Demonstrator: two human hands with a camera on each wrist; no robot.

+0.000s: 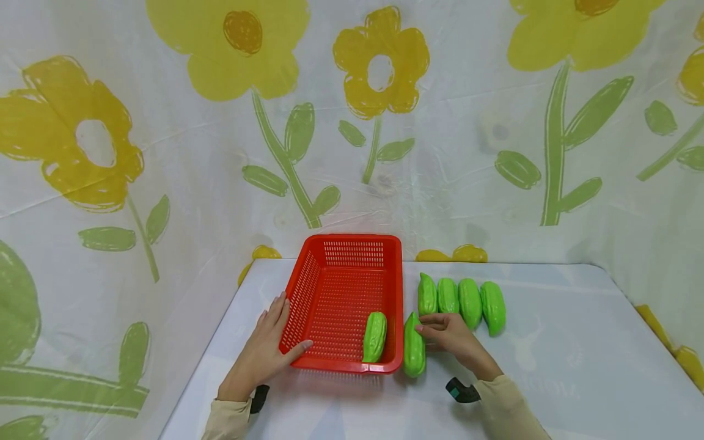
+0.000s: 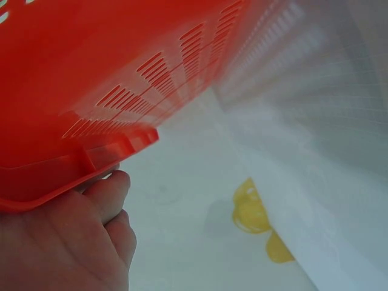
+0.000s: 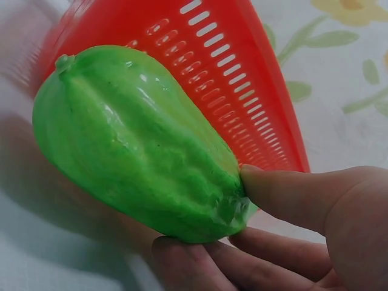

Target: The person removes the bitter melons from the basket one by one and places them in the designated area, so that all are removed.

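Note:
My left hand (image 1: 264,348) rests at the near left corner of a red plastic basket (image 1: 397,275). Its fingers lie fairly straight along the left rim, and the thumb reaches over the front rim. With thumb and fingers, my right hand (image 1: 453,336) pinches the far, narrow end of a bumpy green bitter melon (image 1: 414,351), just outside the basket's right wall. The right wrist view shows this bitter melon (image 3: 133,145) close up, its rounded end away from the fingers. Another bitter melon (image 1: 375,337) lies inside the basket, near its front right corner.
Several more bitter melons (image 1: 470,299) stand in a row on the pale table (image 1: 572,330), right of the basket and beyond my right hand. A white curtain (image 1: 451,195) with yellow flowers hangs behind the table and along its sides.

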